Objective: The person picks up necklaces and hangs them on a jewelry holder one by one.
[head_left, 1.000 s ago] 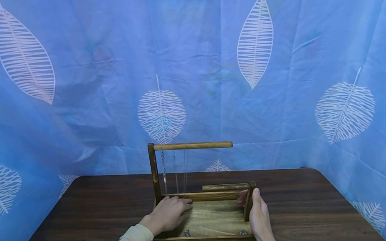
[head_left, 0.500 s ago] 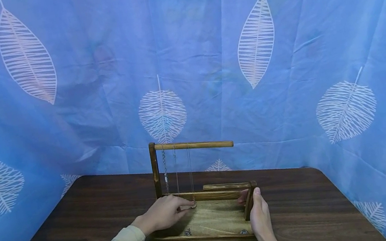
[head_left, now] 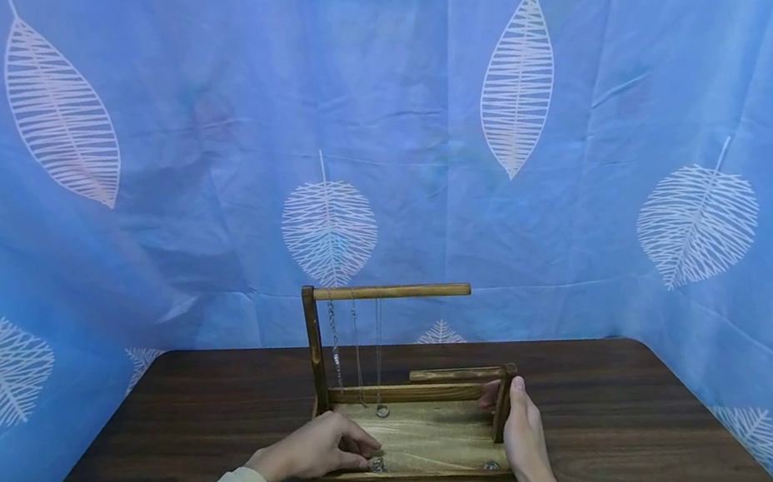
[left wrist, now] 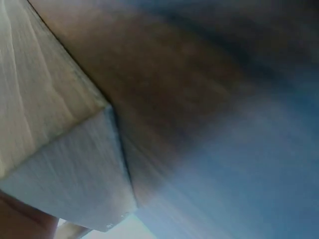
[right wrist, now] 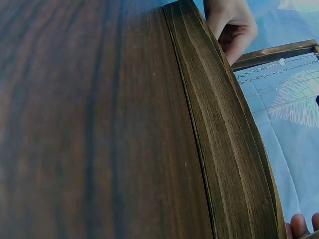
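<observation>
A wooden jewelry stand [head_left: 422,394] has a shallow tray, a tall left post with a long bar and a short right post with a lower bar. Three thin silver necklaces [head_left: 377,339] hang from the long bar; the rightmost ends in a ring-shaped pendant [head_left: 382,410]. Over the tray's front left is my left hand [head_left: 316,446], fingers loosely bent, fingertips right at a small heap of silver jewelry [head_left: 377,465]. My right hand [head_left: 525,434] grips the short right post, thumb in front and fingers behind. The left wrist view shows a tray corner [left wrist: 75,159].
A second small silver piece [head_left: 491,466] lies at the tray's front right. The stand rests on a dark wooden table [head_left: 612,416]. Blue cloth [head_left: 395,105] with white leaf prints hangs around the table's back and sides.
My left hand has let go of the rightmost necklace's pendant and moved toward the tray's front edge. That necklace now hangs free. My right hand stays on the post.
</observation>
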### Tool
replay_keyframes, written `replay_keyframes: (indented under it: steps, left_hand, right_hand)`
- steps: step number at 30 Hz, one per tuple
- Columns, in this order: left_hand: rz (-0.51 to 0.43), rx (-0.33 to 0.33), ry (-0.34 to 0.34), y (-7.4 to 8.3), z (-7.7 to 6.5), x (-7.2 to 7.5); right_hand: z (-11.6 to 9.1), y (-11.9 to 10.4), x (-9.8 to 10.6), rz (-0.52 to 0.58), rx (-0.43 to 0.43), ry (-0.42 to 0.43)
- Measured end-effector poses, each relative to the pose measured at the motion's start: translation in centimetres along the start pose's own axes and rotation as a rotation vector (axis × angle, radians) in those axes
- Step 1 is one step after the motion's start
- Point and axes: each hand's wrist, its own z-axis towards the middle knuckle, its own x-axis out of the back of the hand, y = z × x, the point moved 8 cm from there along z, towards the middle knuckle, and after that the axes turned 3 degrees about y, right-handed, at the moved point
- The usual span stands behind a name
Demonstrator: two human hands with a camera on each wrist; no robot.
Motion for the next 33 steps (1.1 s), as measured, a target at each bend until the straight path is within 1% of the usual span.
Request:
replay_keyframes:
  steps: [2, 5, 12, 20, 27, 29, 33]
  left_hand:
    - [0.003, -0.024, -0.005, 0.14, 0.18, -0.26]
    - [0.035, -0.046, -0.013, 0.29, 0.46, -0.64]
    - [0.077, -0.022, 0.0, 0.12, 0.97, -0.9]
    - [0.087, -0.034, 0.006, 0.39, 0.97, -0.85]
    - [0.133, -0.055, 0.013, 0.78, 0.97, -0.8]
    - [0.128, -0.055, 0.014, 0.72, 0.98, -0.76]
    - [0.078, -0.047, 0.017, 0.67, 0.91, -0.59]
  right_hand:
    - [0.01, 0.03, 0.03, -0.002, 0.0, 0.0]
    - [-0.01, 0.04, 0.0, -0.01, -0.002, -0.004]
    - [-0.03, -0.12, -0.05, -0.001, -0.008, -0.011]
    - [0.0, 0.06, -0.01, -0.007, -0.02, -0.003]
    - [0.05, 0.11, 0.01, -0.005, -0.013, 0.0]
    - [0.07, 0.11, 0.01, -0.004, -0.014, -0.001]
    - [0.07, 0.17, 0.01, -0.011, -0.019, 0.001]
